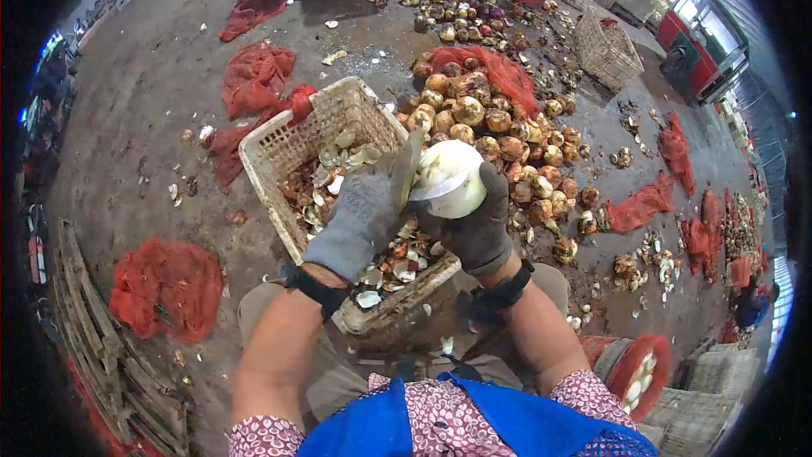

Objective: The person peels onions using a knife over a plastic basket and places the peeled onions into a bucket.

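A large white onion (455, 176), peeled to pale flesh with a greenish lower side, sits in my right hand (474, 224), which wears a dark grey glove closed round it. Against the onion's left side is my left hand (368, 207) in a lighter grey glove, its fingers bent and stained olive at the tips. A thin pale edge crosses the onion by these fingers; whether it is a blade or a layer of skin I cannot tell. Below both hands stands a dirty white plastic crate (279, 140), holding onion skins and scraps (406, 262).
A heap of unpeeled onions (499, 131) lies just beyond my hands, with a red mesh bag (491, 72) on top. More red mesh bags (169, 288) lie around. A round tub (647, 377) with peeled onions stands lower right. Another crate (607, 52) and a red vehicle (702, 42) are farther back.
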`<action>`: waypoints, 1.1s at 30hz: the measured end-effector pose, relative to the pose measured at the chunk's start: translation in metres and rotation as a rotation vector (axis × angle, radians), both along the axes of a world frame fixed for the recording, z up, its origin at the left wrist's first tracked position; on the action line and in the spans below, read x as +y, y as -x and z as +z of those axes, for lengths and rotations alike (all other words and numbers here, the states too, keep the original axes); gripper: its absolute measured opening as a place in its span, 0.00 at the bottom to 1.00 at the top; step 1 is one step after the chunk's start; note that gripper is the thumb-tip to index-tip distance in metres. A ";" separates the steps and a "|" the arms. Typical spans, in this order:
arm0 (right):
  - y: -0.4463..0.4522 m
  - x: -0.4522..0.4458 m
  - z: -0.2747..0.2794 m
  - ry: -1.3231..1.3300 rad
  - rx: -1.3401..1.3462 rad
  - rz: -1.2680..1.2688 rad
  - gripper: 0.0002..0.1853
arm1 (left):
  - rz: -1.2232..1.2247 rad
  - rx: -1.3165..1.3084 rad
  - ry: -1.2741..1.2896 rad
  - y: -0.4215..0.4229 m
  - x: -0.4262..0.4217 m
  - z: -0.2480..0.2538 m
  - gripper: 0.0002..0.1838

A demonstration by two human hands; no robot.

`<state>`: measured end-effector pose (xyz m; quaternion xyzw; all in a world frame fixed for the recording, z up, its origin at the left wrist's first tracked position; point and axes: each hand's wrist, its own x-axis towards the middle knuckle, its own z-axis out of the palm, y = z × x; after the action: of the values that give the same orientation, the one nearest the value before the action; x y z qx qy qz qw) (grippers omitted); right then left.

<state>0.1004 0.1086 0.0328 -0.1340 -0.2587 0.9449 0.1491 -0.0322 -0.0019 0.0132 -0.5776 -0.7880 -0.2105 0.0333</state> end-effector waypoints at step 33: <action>-0.006 0.018 -0.038 -1.404 -0.108 -0.586 0.31 | -0.233 -1.393 -0.181 0.006 -0.010 0.024 0.11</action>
<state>0.1062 0.1269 -0.0050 -0.1171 -0.7597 0.4725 0.4312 -0.0379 -0.0123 0.0374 -0.3845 -0.5385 -0.5975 -0.4529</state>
